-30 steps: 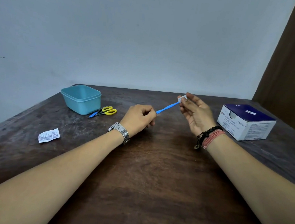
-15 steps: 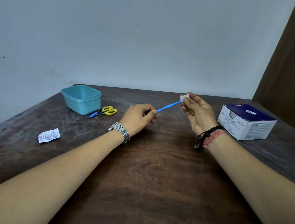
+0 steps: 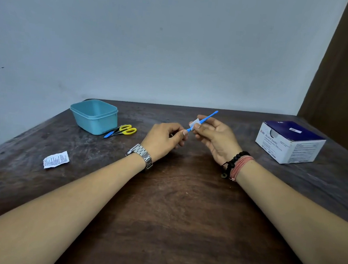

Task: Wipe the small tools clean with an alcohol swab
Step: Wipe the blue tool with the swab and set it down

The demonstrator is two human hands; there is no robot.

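Left of the box, the left hand is pinching the blue tool by its near end while the right hand is holding the swab wrapped around its shaft.

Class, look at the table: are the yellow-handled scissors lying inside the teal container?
No. The yellow-handled scissors lie on the table just outside the teal container, beside its right wall.
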